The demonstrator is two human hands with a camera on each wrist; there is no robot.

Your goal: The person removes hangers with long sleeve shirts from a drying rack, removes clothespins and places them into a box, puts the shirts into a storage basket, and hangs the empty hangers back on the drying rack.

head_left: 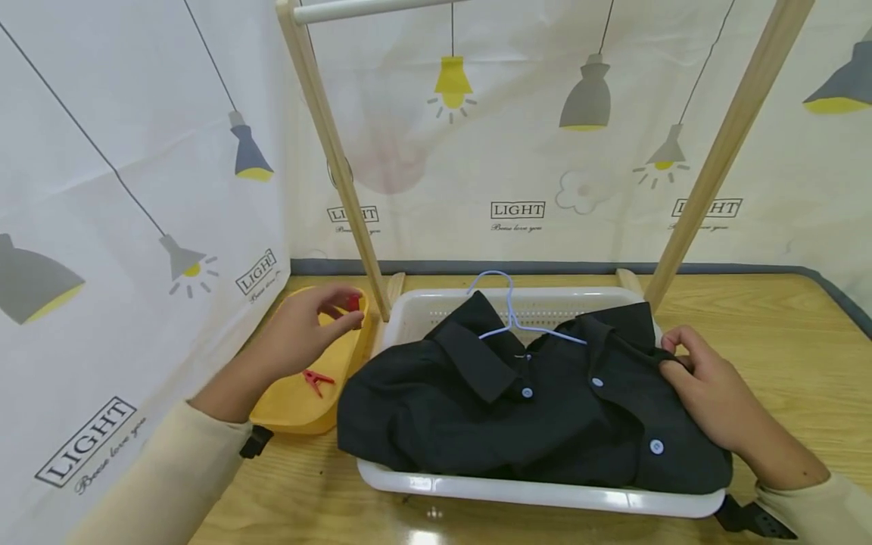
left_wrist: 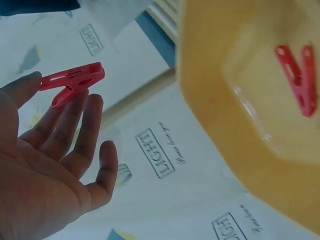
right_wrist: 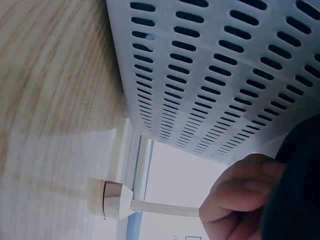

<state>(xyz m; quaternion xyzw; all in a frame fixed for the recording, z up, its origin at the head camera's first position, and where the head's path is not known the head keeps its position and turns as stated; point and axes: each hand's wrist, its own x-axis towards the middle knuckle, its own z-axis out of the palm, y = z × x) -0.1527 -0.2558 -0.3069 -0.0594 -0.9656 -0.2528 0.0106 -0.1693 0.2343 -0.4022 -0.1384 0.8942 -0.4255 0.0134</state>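
Observation:
My left hand [head_left: 300, 333] pinches a red clothespin [left_wrist: 74, 84] between thumb and fingers, above the yellow tray [head_left: 286, 418]. A second red clothespin [head_left: 317, 381] lies inside that tray. On the right, my right hand [head_left: 715, 393] grips the edge of a black shirt [head_left: 436, 424], its curled fingers partly covered by cloth in the right wrist view. The shirt lies bunched over a white basket [head_left: 545, 496], with light blue buttons down its front. A light blue hanger [head_left: 511, 303] sits in its collar, hook pointing up.
A wooden rack stands behind the basket, with a left post [head_left: 341, 166], a right post [head_left: 729, 151] and a white bar [head_left: 368, 7] across the top. The wooden table [head_left: 770, 310] meets a wall sheet [head_left: 422, 174] printed with lamps at the back and left.

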